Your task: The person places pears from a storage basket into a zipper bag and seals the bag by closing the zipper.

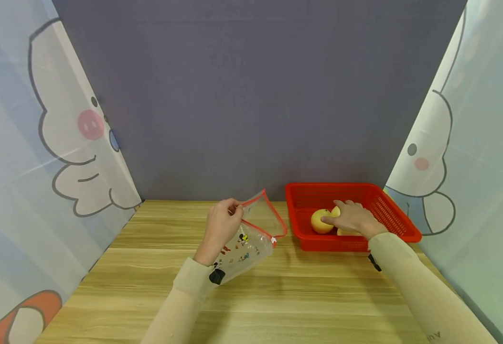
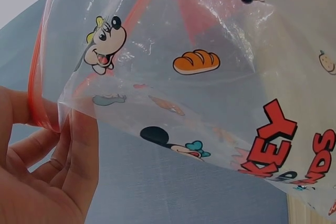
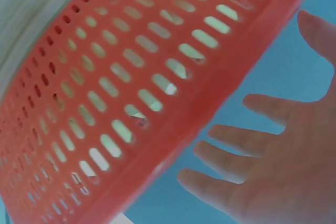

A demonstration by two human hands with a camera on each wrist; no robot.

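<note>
My left hand (image 1: 222, 227) pinches the red-edged rim of a clear plastic zip bag (image 1: 255, 253) with cartoon prints and a red-and-white slider. The bag's mouth gapes toward the right, and its body hangs below and behind the hand. In the left wrist view, thumb and fingers grip the corner of the bag (image 2: 210, 103). My right hand (image 1: 354, 217) reaches over a red plastic basket (image 1: 320, 243), fingers spread above yellow round fruits (image 1: 321, 221), partly hidden by the hand. The right wrist view has the basket's slotted wall (image 3: 131, 87) beside the outstretched fingers.
The basket stands at the back right of the wood-grain table (image 1: 285, 306), close to a dark grey panel (image 1: 251, 105) behind. Cartoon-printed curtains (image 1: 10, 167) flank the table on both sides.
</note>
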